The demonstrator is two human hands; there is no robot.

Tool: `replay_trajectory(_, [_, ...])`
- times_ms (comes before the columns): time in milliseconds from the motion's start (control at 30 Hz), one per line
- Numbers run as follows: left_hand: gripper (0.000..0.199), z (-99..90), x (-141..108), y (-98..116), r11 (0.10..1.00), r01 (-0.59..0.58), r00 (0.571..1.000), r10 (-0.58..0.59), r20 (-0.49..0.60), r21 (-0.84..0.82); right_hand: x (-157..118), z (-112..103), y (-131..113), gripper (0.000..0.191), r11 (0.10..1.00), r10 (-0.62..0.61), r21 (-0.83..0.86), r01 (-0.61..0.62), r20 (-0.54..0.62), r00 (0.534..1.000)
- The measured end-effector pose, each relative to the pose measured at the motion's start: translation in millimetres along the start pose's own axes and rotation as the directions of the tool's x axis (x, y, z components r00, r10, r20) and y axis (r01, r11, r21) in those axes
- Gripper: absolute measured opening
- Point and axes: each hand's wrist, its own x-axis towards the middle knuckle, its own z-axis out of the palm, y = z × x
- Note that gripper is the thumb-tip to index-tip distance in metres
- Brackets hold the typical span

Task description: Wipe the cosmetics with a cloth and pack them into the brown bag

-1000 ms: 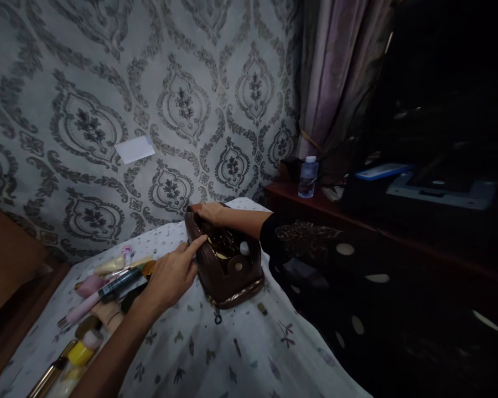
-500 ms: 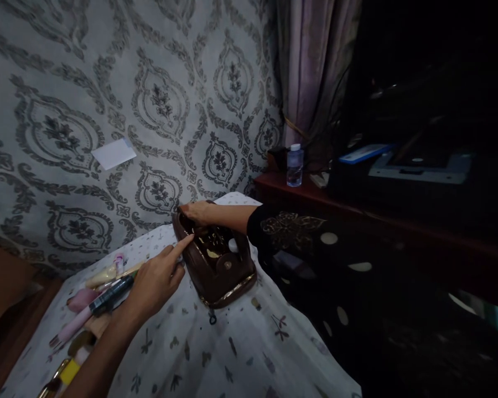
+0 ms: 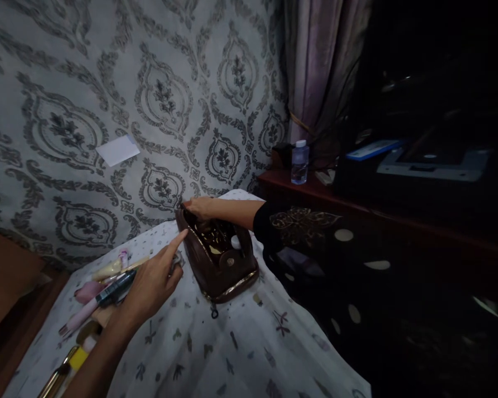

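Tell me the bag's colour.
Dark brown; the bag shows best in the head view.

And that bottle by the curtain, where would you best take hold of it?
I'd grip the bottle around the middle of its body, coming from the near side. It stands upright on the dark red ledge, with the curtain behind it, and its tall, slim shape looks easy to wrap a grip around.

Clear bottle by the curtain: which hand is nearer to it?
Right. The right hand is left of the bottle, at the far end of the brown bag; the left hand is farther left and lower in view, beside the bag.
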Motion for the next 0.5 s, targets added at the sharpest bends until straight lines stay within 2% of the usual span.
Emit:
replay_trajectory(133, [0.067, 8.1, -24.2, -15.8, 0.996, 0.063, 0.997, -0.065, -0.032, -0.062, -2.8, -4.5, 4.2, 0.036, 1.0, -0.018, 0.013, 0.017, 0.01, 1.0])
replay_trajectory(300, [0.062, 29.4, -59.6, -42.6, 0.981, 0.103, 0.992, -0.113, -0.05, -0.164, -3.7, -3.7, 7.7, 0.046, 0.995, -0.087, 0.051, 0.086, 0.017, 0.996])
replay_trajectory(500, [0.059, 38.9, -90.1, -57.0, 0.963, 0.183, 0.982, -0.187, 0.0, -0.196, -2.7, 2.0, 5.6, 0.027, 0.99, -0.091, 0.102, 0.095, -0.037, 0.995])
